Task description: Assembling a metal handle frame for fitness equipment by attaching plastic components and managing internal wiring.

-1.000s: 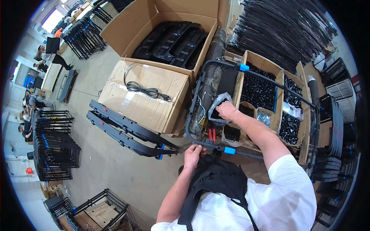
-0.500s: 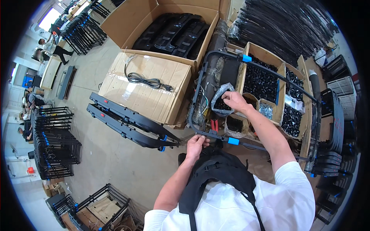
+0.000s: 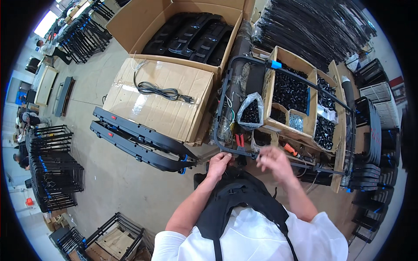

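Observation:
A black tubular metal frame (image 3: pixel 222 104) with blue clips lies across the parts bench. My left hand (image 3: pixel 219 165) is closed on its near rail, close to the rounded left corner, with thumb and fingers pinched there. My right hand (image 3: pixel 276 164) is over the near rail further right, fingers curled together and smeared by motion; whatever they hold is too small to make out. Beyond it, inside the frame's outline, sits a clear plastic bag (image 3: pixel 257 103) of small black parts. Red-handled pliers (image 3: pixel 240 140) lie by the near rail, between my hands.
Wooden bins (image 3: pixel 271 89) hold black caps and screws (image 3: pixel 296 122). An orange-handled tool (image 3: pixel 291 149) lies near them. To the left, a coiled black cable (image 3: pixel 159 90) rests on a cardboard box (image 3: pixel 124 98), beside two curved black rails (image 3: pixel 139 141). An open carton (image 3: pixel 220 68) holds black panels.
My right hand has come out of the plastic bag and back toward me, to the near rail. My left hand keeps its place on the frame. The view has shifted slightly.

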{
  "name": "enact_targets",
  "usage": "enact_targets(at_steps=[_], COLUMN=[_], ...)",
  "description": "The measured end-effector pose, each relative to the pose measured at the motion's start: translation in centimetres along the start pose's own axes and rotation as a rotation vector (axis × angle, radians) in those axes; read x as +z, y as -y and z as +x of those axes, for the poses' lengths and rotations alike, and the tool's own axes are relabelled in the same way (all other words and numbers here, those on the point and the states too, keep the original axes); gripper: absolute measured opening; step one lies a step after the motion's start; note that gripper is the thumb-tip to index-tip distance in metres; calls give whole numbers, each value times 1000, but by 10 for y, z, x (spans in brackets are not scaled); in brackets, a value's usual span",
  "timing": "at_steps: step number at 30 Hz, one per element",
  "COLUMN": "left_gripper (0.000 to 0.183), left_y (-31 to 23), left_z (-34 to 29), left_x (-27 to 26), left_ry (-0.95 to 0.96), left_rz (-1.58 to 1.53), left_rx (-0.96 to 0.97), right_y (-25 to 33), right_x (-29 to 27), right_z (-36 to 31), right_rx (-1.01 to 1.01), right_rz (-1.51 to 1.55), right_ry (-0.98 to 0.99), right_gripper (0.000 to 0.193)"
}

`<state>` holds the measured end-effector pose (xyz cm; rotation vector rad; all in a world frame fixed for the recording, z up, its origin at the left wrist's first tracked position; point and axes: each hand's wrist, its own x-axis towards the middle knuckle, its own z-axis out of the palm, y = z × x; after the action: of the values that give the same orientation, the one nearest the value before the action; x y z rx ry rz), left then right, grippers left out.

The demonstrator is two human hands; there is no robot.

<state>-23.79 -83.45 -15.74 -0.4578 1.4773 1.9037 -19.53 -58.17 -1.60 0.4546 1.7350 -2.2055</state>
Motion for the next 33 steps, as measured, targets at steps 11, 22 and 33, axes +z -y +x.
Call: enact_targets(at_steps=[11,22,33], left_gripper=[23,23,26], left_y=[-29,-28,-12], left_z=[2,11,-25], left_x=[-2,-12,-28], left_ry=[7,137,71], left_rz=[89,115,423], left_rx=[-167,-265,83], right_y=[-169,-166,-38], right_x=[58,76,97], right_z=[46,61,39], right_rx=[330,277,-322], right_rz=[641,605,-1214], right_ry=[-309,-225,39], right_gripper=[20,18,33])
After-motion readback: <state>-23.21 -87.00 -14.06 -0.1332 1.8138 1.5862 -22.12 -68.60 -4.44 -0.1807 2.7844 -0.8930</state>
